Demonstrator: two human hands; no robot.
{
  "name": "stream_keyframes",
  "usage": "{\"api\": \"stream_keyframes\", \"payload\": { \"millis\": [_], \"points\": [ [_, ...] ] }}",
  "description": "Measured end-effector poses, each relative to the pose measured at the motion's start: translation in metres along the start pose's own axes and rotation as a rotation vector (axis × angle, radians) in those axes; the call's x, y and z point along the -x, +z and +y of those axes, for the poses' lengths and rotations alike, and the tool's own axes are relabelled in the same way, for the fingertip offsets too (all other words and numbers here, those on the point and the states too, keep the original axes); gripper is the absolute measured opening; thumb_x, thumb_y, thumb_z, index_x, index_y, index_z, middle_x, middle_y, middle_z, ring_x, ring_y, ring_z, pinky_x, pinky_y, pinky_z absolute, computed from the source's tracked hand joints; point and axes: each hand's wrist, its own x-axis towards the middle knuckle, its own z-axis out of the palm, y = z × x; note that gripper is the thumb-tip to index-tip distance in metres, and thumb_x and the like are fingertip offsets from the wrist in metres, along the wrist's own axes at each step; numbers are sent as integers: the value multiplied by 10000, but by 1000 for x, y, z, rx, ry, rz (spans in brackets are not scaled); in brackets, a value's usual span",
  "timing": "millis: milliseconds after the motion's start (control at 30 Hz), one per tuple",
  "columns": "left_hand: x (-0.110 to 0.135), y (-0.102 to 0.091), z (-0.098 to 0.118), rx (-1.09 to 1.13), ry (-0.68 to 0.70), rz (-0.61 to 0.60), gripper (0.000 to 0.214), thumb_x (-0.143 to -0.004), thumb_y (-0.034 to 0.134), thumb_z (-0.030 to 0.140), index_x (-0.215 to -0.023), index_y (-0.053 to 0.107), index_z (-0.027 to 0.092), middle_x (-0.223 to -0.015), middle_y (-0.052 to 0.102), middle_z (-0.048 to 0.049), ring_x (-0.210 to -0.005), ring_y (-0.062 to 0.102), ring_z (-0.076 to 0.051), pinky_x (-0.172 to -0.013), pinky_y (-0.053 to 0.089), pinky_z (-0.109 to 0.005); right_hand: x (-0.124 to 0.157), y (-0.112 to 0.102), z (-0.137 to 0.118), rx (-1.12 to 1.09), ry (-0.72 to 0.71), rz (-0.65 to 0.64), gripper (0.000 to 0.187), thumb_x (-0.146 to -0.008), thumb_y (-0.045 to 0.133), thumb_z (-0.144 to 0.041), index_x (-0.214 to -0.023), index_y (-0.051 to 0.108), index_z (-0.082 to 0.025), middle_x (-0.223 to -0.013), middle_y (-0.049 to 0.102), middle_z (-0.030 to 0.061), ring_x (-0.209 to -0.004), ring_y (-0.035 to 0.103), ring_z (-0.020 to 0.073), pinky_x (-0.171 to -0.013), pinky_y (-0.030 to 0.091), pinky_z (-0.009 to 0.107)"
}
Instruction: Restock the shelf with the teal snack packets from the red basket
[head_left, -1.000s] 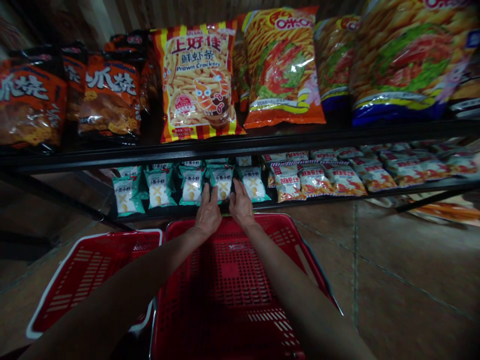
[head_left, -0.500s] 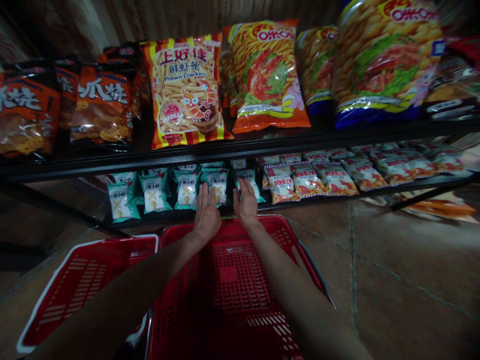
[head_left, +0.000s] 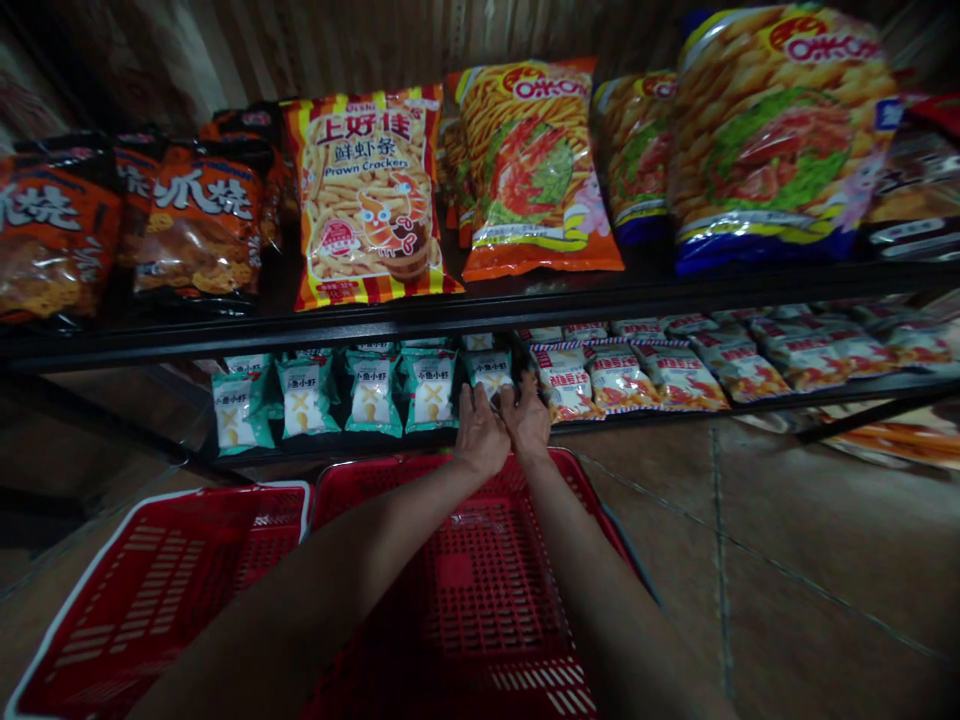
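Observation:
On the lower shelf, both hands are at the front of the rightmost teal snack bag (head_left: 489,368). My left hand (head_left: 482,434) lies against its lower left part, fingers stretched forward and apart. Beside it, nearly touching, my right hand (head_left: 528,418) is at the bag's lower right corner, fingers spread and slightly bent. Neither hand visibly grips the bag, though the fingertips partly cover it. More teal snack bags (head_left: 433,388) stand upright in a row to the left. White and orange snack bags (head_left: 568,380) begin just right of my right hand.
A red shopping basket (head_left: 457,570) sits under my forearms, another red basket (head_left: 142,570) to its left. The black upper shelf (head_left: 420,318) overhangs the lower row and carries prawn cracker bags (head_left: 367,200), orange-black bags (head_left: 199,225) and larger snack bags (head_left: 772,140).
My left hand has moved right, from the neighbouring teal bags to the rightmost one. My right hand has shifted slightly right and down to that bag's right corner. The view has tilted slightly.

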Motion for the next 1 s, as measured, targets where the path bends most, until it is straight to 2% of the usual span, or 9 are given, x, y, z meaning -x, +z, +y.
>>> {"api": "stream_keyframes", "payload": {
  "millis": [167, 300, 533, 767, 1000],
  "points": [
    [-8, 2, -6, 109, -20, 27, 628, -807, 430, 137, -1415, 289, 65, -1481, 354, -193, -1417, 244, -253, -1166, 230, -388, 1, 1, 1, 7, 30, -23, 541, -902, 385, -381, -1358, 455, -98, -1112, 668, 188, -1020, 642, 283, -899, 468, 409],
    [-7, 0, -8, 129, -10, 37, 592, -808, 415, 121, -1387, 326, 32, -1468, 365, -207, -1395, 302, -235, -1164, 234, -342, 1, 2, 0, -35, 13, -6, 554, -882, 388, -393, -1331, 483, -83, -1123, 663, 193, -1037, 630, 282, -924, 454, 414],
    [-13, -3, -1, 118, -6, 67, 598, -818, 399, 137, -1394, 306, 6, -1494, 309, -226, -1408, 273, -225, -1170, 214, -347, -10, 11, 4, -121, -107, 115, 561, -845, 379, -407, -1275, 527, -80, -1148, 645, 191, -1059, 595, 292, -923, 457, 452],
    [-15, -6, -6, 94, 14, -4, 602, -787, 410, 117, -1388, 372, 98, -1483, 377, -137, -1436, 176, -219, -1189, 166, -360, -15, 27, 14, -134, -159, 109, 522, -836, 402, -345, -1259, 543, -73, -1179, 634, 192, -1078, 586, 284, -973, 432, 443],
    [-3, -16, 5, 16, -53, -67, 612, -795, 378, 87, -1395, 315, -17, -1490, 332, -207, -1443, 120, -233, -1183, 196, -346, -6, 25, 12, -115, -99, 107, 572, -853, 375, -384, -1304, 493, -52, -1166, 630, 209, -1062, 590, 301, -931, 453, 456]
  ]
}}
